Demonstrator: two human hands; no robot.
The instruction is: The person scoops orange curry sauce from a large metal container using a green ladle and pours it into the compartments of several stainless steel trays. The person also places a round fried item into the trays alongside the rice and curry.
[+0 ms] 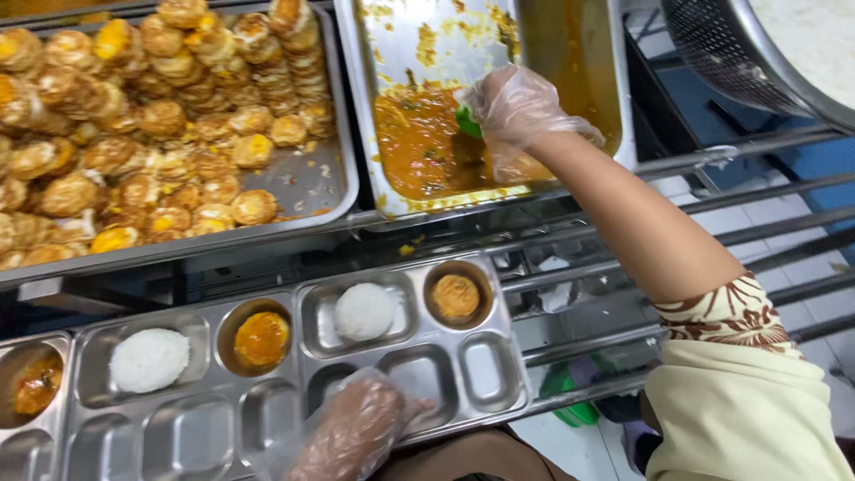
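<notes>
Presently the right hand (515, 111), in a clear plastic glove, is closed around a green ladle handle (467, 121) whose bowl sits in the orange curry (419, 142) pooled at the near end of the steel pan (570, 53). The left hand (361, 428), gloved and open, rests flat on the nearest compartment tray (485, 365), just below the grip. Judged risk: curry could drip across the gap onto the rice mound (363, 311), since the glove looks slick.
</notes>
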